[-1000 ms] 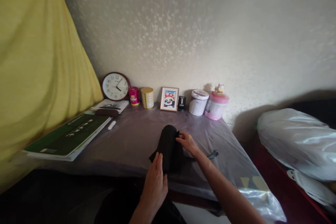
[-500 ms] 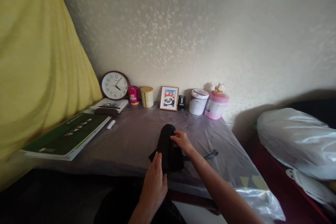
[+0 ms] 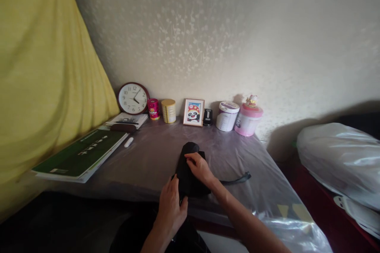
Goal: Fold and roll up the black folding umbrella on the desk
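Observation:
A black folded cloth bundle (image 3: 183, 168) lies near the front edge of the table, its long side pointing away from me. I cannot make out what kind of article it is. At its near left end, my left hand (image 3: 170, 203) is closed round the edge, thumb and fingers on either side. My right hand (image 3: 201, 169) rests over the upper part, with fingertips pinched on the cloth and the wrist covering its right side. A dark strap (image 3: 236, 179) stretches out on the table to the right, partly behind my right forearm.
A clear plastic sheet covers the table (image 3: 148, 158). Along the wall stand a clock (image 3: 133, 99), a pink can (image 3: 153, 109), a yellow tin (image 3: 168, 111), a panda picture frame (image 3: 194, 112) and two tubs (image 3: 227, 116). Green books (image 3: 83, 152) lie left; a plastic bag (image 3: 341, 158) sits right.
My right hand has shifted left across the top of the bundle. My left fingers have curled further round its left edge. The view has turned slightly left.

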